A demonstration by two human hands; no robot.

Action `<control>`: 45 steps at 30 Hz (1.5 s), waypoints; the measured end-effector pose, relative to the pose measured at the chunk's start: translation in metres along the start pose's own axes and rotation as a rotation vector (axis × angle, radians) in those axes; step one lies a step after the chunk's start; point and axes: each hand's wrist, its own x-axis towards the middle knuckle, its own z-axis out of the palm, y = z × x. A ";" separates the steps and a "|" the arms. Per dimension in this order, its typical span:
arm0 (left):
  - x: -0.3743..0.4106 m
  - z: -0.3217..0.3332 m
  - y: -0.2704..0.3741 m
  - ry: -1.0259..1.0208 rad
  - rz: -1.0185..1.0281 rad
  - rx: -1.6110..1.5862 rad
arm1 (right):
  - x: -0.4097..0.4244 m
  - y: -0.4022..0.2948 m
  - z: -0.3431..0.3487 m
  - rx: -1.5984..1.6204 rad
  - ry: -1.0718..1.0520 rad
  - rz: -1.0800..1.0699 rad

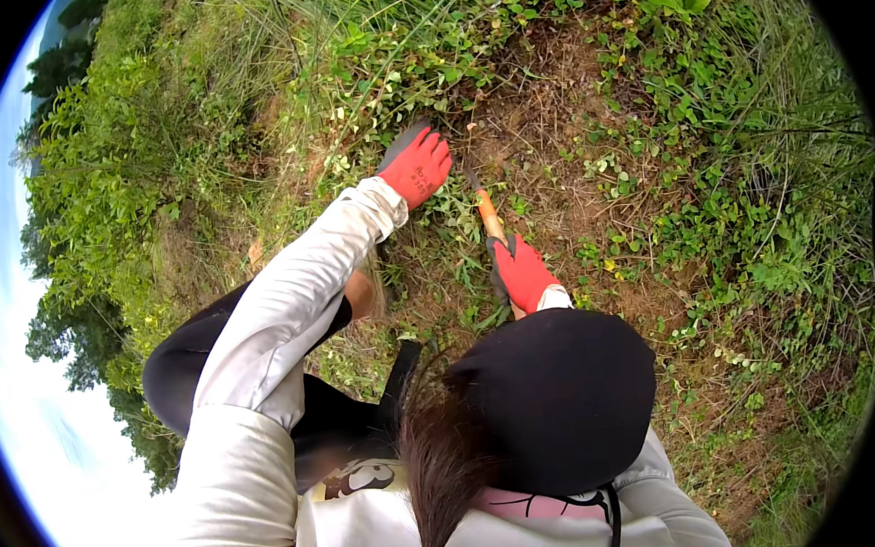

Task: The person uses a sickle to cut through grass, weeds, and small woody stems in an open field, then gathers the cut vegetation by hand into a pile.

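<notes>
My right hand (525, 272), in a red glove with a dark palm, is closed around the wooden handle of a hand tool (492, 223). The tool has an orange section above the wood and a narrow dark metal part pointing away from me. Its far end is hard to make out against the soil. My left hand (417, 166), gloved the same way, is low at the edge of the leafy plants (397, 99), left of the tool's tip. The back of that glove faces me and bears writing. Its palm side is hidden, so any hold on stems cannot be seen.
Brown soil with dry stalks (549, 131) lies beyond the tool. Low green creepers (705, 219) and long grass (810, 100) cover the right side. Shrubs (116, 173) stand on the left. A rounded black cloth shape (558, 401) and a ponytail (442, 469) block the lower middle.
</notes>
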 end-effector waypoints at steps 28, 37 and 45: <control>0.000 -0.003 0.019 -0.040 -0.112 0.170 | -0.103 0.068 -0.005 -0.145 0.350 -0.130; -0.034 -0.047 -0.157 -0.193 0.087 0.301 | -0.161 0.060 -0.068 0.013 0.485 0.052; 0.000 -0.061 -0.204 -0.326 -0.127 0.362 | -0.126 0.137 -0.072 -0.093 0.654 -0.187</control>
